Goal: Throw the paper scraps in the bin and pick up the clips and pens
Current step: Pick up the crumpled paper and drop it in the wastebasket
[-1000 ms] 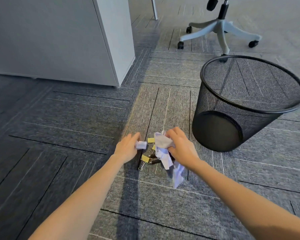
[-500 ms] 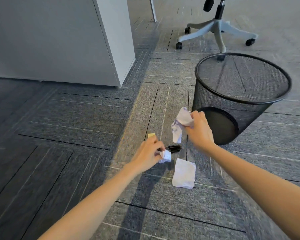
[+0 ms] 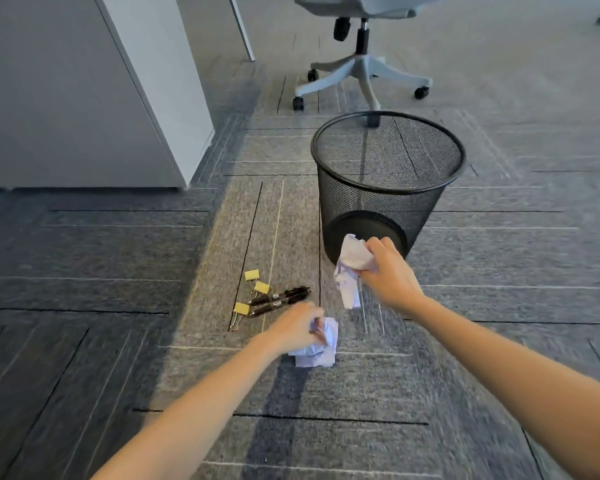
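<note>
My right hand (image 3: 388,275) grips a crumpled white paper scrap (image 3: 350,268) that hangs in front of the black mesh bin (image 3: 388,188), below its rim. My left hand (image 3: 295,327) is closed on another crumpled paper scrap (image 3: 317,348) low over the carpet. Left of that hand, three yellow binder clips (image 3: 252,289) and two dark pens (image 3: 278,301) lie on the carpet.
A white cabinet (image 3: 84,98) stands at the back left. A grey office chair (image 3: 364,67) on castors stands behind the bin. Grey carpet tiles (image 3: 118,271) cover the floor.
My left hand has closed on the flat scrap that lay on the carpet. My right hand stays raised with its scrap by the bin. The view pulled back, uncovering the clips and pens.
</note>
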### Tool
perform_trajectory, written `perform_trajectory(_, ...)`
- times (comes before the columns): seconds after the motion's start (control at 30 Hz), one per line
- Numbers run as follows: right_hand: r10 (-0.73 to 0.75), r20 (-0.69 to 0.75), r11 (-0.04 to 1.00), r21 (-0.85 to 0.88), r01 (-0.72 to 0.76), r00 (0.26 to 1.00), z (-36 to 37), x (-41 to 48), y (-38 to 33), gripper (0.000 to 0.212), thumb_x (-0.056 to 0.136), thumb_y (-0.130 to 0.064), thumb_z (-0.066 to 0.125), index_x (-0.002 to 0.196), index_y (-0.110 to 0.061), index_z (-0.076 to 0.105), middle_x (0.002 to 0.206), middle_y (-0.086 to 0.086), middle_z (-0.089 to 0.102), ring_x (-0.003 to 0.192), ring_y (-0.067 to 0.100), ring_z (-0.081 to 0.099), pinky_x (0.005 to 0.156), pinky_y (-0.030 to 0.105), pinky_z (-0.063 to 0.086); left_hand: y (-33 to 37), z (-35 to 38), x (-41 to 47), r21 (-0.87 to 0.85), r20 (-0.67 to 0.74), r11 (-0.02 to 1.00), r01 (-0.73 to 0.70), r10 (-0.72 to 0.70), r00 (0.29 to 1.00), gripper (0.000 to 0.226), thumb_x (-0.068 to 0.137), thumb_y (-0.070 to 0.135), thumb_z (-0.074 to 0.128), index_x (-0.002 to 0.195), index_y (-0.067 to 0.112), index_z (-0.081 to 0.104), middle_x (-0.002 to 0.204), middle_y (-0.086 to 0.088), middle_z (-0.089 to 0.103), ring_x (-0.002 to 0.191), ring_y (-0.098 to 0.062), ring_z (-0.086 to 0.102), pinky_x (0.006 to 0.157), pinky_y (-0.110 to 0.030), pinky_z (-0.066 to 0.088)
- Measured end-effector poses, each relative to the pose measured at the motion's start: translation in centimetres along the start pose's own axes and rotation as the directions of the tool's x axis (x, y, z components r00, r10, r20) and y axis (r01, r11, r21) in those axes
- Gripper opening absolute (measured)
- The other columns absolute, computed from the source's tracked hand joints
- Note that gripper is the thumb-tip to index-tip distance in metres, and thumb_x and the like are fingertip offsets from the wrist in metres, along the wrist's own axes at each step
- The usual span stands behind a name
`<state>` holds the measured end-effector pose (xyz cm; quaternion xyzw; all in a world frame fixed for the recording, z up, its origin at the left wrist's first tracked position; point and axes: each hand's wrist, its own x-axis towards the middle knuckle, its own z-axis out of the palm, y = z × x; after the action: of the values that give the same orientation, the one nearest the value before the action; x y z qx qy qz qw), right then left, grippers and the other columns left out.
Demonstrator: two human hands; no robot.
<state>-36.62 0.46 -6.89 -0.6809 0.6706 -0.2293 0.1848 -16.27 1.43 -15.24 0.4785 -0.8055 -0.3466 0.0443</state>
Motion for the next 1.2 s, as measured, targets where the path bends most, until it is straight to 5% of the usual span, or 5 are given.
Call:
perform_trajectory(0.37,-0.392,-0.352,0.92,-0.163,0.357,0.85,-6.4,-1.6,-5.0,0.019,0.075,-0.019,0.05,0.094,-0.017,0.045,0.096,0.002,0.047,0.084,0.024,0.048,0.038,0.031,0.036,5.8,-15.1,-1.5,-0.335,-0.442,0.942,-0.017,-0.141,0.886,0.038,0.078,-0.006,0.068,0.063,0.013,0.038,0.061,-0.001,0.035,0.061,-0.015,0.029,0.056,-0.03,0.018)
perform_trajectory(0.63,-0.227,-0.643,0.972,-0.11,0.206,0.731,-15.9,5.1,-8.1,0.02,0.078,-0.008,0.059,0.095,-0.006,0.05,0.1,0.01,0.05,0.089,0.027,0.049,0.044,0.03,0.032,17.6,-26.5,2.6,-0.554,-0.648,0.778,-0.295,-0.182,0.739,0.022,0.078,0.001,0.075,0.077,0.006,0.054,0.072,-0.01,0.048,0.067,-0.016,0.043,0.052,-0.019,0.032)
perform_trajectory(0.9,0.014,-0.52,0.99,-0.114,-0.085,0.854,-16.8,9.1,-4.9,0.029,0.083,-0.001,0.053,0.11,-0.012,0.049,0.114,0.011,0.045,0.1,0.031,0.051,0.056,0.033,0.036,19.1,-23.1,9.6,-0.422,-0.681,0.88,-0.219,-0.149,0.717,0.028,0.081,0.021,0.074,0.068,0.02,0.049,0.066,0.007,0.05,0.063,-0.015,0.048,0.051,-0.011,0.038)
perform_trajectory(1.03,0.048,-0.294,0.94,-0.31,-0.143,0.955,-16.7,8.7,-3.6,0.052,0.076,0.002,0.06,0.123,-0.014,0.045,0.128,0.013,0.04,0.104,0.032,0.052,0.06,0.034,0.041,17.6,-22.2,9.6,-0.022,-0.425,0.994,0.11,-0.109,0.899,0.049,0.083,0.035,0.069,0.127,0.021,0.053,0.136,-0.002,0.05,0.126,-0.026,0.046,0.108,-0.05,0.033)
perform_trajectory(1.2,-0.179,-0.436,0.959,-0.278,0.057,0.882,-16.2,8.9,-6.6,0.036,0.079,0.006,0.057,0.112,-0.007,0.052,0.117,0.012,0.049,0.082,0.027,0.054,0.053,0.033,0.04,14.7,-25.7,5.9,-0.092,-0.665,0.996,0.002,-0.063,0.745,0.025,0.089,0.016,0.059,0.114,0.018,0.061,0.123,-0.001,0.06,0.109,-0.018,0.058,0.097,-0.046,0.047)
